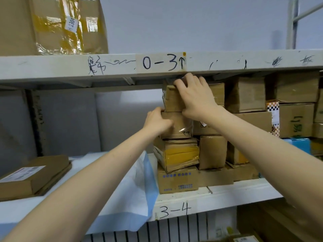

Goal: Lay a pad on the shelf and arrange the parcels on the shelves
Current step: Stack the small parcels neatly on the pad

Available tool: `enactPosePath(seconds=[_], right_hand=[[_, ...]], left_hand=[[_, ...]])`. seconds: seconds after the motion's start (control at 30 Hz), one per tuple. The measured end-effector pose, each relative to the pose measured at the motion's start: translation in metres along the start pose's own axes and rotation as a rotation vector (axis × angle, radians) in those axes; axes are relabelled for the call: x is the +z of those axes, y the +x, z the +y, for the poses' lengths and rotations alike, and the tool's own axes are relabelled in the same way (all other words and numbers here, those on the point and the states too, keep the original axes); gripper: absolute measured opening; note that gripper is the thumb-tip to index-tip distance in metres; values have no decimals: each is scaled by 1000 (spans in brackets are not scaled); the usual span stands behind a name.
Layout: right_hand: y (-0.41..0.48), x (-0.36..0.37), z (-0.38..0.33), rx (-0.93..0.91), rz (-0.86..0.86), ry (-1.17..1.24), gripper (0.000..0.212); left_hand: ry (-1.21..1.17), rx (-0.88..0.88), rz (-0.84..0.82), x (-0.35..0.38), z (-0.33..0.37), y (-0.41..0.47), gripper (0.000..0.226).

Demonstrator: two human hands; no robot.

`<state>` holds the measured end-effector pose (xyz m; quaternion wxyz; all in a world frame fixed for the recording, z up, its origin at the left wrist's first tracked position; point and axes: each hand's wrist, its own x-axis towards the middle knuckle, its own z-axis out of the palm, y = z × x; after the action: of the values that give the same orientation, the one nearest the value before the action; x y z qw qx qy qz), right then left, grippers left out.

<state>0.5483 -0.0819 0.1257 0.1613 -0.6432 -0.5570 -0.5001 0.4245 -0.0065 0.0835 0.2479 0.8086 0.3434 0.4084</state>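
Bare forearms [78, 189] rise from the lower frame. Left hand [158, 122] grips the left edge of the second carton [180, 127]. Right hand [195, 95] curls its fingers over the top carton [171, 102] at frame centre. Blue-white pad [125, 186] covers the shelf [227, 191] at lower left.

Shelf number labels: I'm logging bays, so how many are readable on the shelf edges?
2: the 0-3 label on the upper shelf edge, the 3-4 label on the lower shelf edge. More may be hidden.
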Motion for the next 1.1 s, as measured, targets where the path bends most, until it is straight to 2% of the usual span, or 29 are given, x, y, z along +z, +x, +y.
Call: enactPosePath(seconds=[0.1,0.27,0.37,0.47,0.57,0.63,0.73,0.8,0.83,0.9,1.0,1.1], right_hand=[[-4,6,5,-31,71,51,70],[-7,7,4,76,95,565,52],[-6,4,-4,54,141,757,46],[-3,-2,-12,93,282,891,35],[0,-4,-20,114,395,1009,27],[-1,-5,-29,63,374,1053,21],[-6,-4,-38,35,314,1095,19],[-8,0,-29,170,395,1026,23],[-10,3,-19,269,426,917,28],[-16,13,5,428,340,604,45],[-26,28,30,357,56,229,82],[-24,35,40,264,-104,38,96]], left_hand=[[-36,-20,-11,-2,3,2,52],[-269,-15,51,-6,14,-1,51],[-416,-20,48,-10,23,-6,41],[-629,-57,102,-15,28,-14,38],[-908,-143,207,-25,29,-19,48],[-1064,-260,271,-34,29,-21,59],[-1037,-372,334,-41,23,-22,63],[-1061,-363,343,-40,19,-21,60],[-1093,-349,340,-39,19,-21,58],[-1141,-324,336,-38,19,-20,56],[-1200,-327,317,-38,18,-17,56],[-1246,-351,299,-39,13,-15,56]])
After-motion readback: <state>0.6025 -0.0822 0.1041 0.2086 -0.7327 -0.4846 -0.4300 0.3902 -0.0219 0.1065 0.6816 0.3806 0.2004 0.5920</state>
